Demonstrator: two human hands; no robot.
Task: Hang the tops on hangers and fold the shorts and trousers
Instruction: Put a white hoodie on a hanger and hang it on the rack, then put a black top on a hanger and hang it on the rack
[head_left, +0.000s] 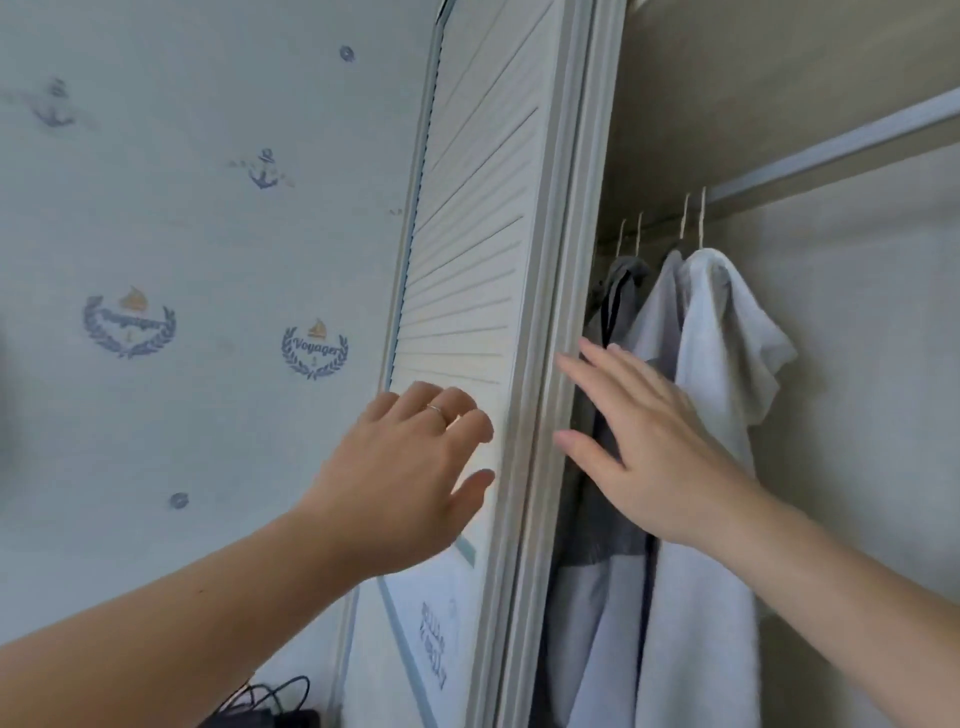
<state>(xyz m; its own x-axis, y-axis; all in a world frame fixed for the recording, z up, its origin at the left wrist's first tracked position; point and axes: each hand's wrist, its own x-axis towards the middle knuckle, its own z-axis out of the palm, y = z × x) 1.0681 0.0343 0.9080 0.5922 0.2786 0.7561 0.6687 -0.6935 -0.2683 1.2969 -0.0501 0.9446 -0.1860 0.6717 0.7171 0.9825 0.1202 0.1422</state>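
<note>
Wardrobe door (467, 260): left hand (410, 462) on slats, right hand (639, 447) beside edge; grips wide, empty.

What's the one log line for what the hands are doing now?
left hand: on door | right hand: open, at door edge | tops: on hangers

A home bedroom is shown: pale wallpaper (197, 234) printed with anchors and "Voyager" sailboat crests, a louvred wardrobe door (467, 249), and tops (711, 364) hung on hangers from a rail (831, 150) inside the open wardrobe.
</note>
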